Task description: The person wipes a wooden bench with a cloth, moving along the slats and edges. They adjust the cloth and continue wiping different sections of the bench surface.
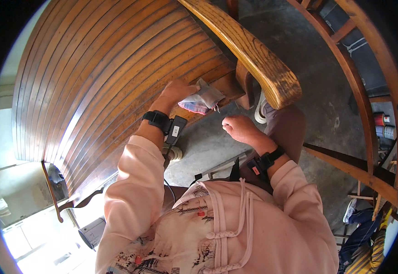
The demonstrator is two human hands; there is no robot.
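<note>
My left hand [178, 90] is at the lower edge of a large slatted wooden piece of furniture [127, 68], its fingers closed on a folded cloth [202, 97], grey with a patterned pink and blue part. The cloth lies against the wood. To the right, my right hand [240, 128] hangs over the concrete floor with its fingers curled in and nothing visible in them. Just above it ends a curved wooden armrest [271, 72] with dark grain. Both wrists carry black straps with small devices.
A curved wooden frame [353, 78] stands at the right, with cans [385, 132] behind it. At the lower right, part of a person in dark blue trousers [360, 233] shows near yellow and black striped material [373, 255]. My knee is under the armrest's end.
</note>
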